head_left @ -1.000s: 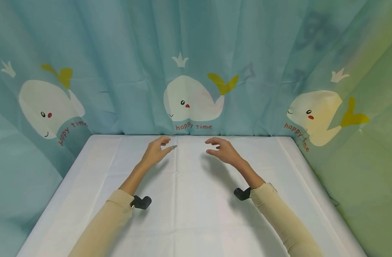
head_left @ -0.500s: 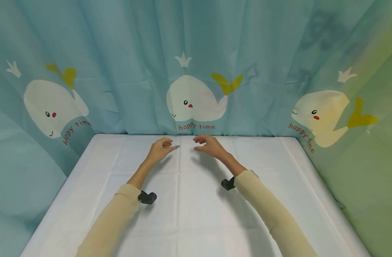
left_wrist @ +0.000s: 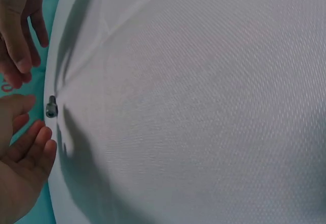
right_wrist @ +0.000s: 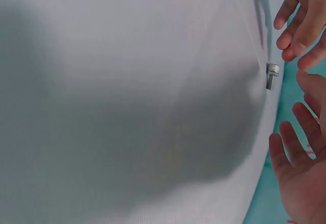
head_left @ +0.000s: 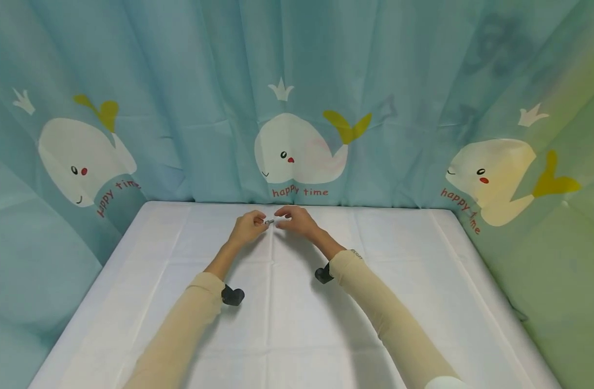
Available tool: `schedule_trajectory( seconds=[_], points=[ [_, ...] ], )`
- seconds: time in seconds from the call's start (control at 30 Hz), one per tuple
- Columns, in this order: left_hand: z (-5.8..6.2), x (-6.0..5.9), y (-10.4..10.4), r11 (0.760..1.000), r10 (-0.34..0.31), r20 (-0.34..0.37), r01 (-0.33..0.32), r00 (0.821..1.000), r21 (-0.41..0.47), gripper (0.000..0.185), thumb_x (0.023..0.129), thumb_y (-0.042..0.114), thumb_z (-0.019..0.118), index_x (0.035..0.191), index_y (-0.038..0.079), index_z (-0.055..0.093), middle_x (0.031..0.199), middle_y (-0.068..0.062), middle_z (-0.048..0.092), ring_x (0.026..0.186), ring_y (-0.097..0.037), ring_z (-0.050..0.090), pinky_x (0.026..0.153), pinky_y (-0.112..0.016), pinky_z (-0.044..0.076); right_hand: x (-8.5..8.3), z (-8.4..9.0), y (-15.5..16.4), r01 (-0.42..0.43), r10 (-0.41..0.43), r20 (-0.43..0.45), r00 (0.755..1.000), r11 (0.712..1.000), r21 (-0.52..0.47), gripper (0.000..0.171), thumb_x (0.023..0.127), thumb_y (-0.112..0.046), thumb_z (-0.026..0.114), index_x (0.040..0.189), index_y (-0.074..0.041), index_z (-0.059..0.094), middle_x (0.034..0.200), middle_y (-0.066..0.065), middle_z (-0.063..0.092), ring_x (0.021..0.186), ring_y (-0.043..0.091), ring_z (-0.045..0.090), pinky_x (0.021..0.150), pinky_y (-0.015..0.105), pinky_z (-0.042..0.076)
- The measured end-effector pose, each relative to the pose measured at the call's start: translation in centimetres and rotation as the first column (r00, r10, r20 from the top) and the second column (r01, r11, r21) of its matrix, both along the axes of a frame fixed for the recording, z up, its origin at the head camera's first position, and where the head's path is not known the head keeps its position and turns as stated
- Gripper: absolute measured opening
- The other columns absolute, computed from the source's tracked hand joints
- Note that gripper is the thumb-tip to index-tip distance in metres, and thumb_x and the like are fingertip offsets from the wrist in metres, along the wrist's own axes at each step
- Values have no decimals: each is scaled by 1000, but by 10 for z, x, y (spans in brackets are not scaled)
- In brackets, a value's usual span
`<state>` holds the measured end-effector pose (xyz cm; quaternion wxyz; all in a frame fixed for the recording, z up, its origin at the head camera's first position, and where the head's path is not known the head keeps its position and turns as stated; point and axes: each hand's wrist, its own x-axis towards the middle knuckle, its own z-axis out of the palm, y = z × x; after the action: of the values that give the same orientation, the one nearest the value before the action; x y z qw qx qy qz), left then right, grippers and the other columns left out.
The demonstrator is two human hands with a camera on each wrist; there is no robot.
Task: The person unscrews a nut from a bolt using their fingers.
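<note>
A small metal socket-head bolt lies on the white tabletop near its far edge, between my two hands. In the left wrist view the bolt shows its hex recess; in the right wrist view the bolt shows head and shank. My left hand is at the bolt's left, thumb and fingertips close to it, fingers loosely bent and apart. My right hand hovers just to the bolt's right, thumb below and fingers above, with a gap between them. Neither hand grips anything.
The table has a white cloth with fold creases. Behind and beside it hangs a blue-green curtain printed with whales. A black wrist camera sits at the left cuff, another black wrist camera at the right cuff.
My right hand has moved left, from well right of the bolt to close beside it. The left hand has shifted slightly right. The bolt stays in place by the cloth's crease.
</note>
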<state>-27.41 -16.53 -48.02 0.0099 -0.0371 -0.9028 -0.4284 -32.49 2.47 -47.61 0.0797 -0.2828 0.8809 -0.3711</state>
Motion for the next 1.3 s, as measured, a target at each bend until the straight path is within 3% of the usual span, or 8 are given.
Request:
schedule_trajectory(
  seconds=[0.23, 0.47, 0.77, 1.3],
  points=[
    [-8, -3, 0, 999, 11, -22, -12, 1000, -41, 26, 93, 6, 68, 113, -10, 64, 103, -21, 69, 99, -34, 67, 88, -44, 53, -3, -13, -12, 11, -12, 8, 1000, 996, 92, 35, 93, -14, 72, 127, -6, 67, 128, 7, 65, 119, 27, 59, 99, 36, 47],
    [-11, -8, 8, 995, 12, -70, -18, 997, -96, 24, 92, 6, 70, 110, -9, 66, 101, -20, 70, 96, -33, 67, 85, -44, 53, -4, -20, -17, 40, -27, -73, 997, 982, 185, 40, 93, -15, 72, 130, -3, 64, 131, 11, 63, 124, 26, 56, 106, 37, 42],
    [-17, -13, 12, 972, 23, -84, -42, 996, -232, 20, 92, 8, 71, 109, -4, 70, 96, -14, 65, 90, -30, 62, 81, -45, 52, -4, -24, -22, 58, -40, -122, 992, 987, 147, 28, 92, -12, 72, 119, -3, 72, 121, 12, 67, 118, 27, 59, 104, 37, 43],
    [-18, -16, 10, 964, 31, -96, -55, 995, -259, 8, 93, 4, 68, 99, 0, 70, 91, -11, 64, 85, -28, 61, 75, -44, 52, -5, -31, -32, 99, -67, -178, 982, 979, 177, 16, 95, -12, 68, 109, -6, 75, 111, 8, 68, 110, 25, 61, 100, 38, 45]
  ],
)
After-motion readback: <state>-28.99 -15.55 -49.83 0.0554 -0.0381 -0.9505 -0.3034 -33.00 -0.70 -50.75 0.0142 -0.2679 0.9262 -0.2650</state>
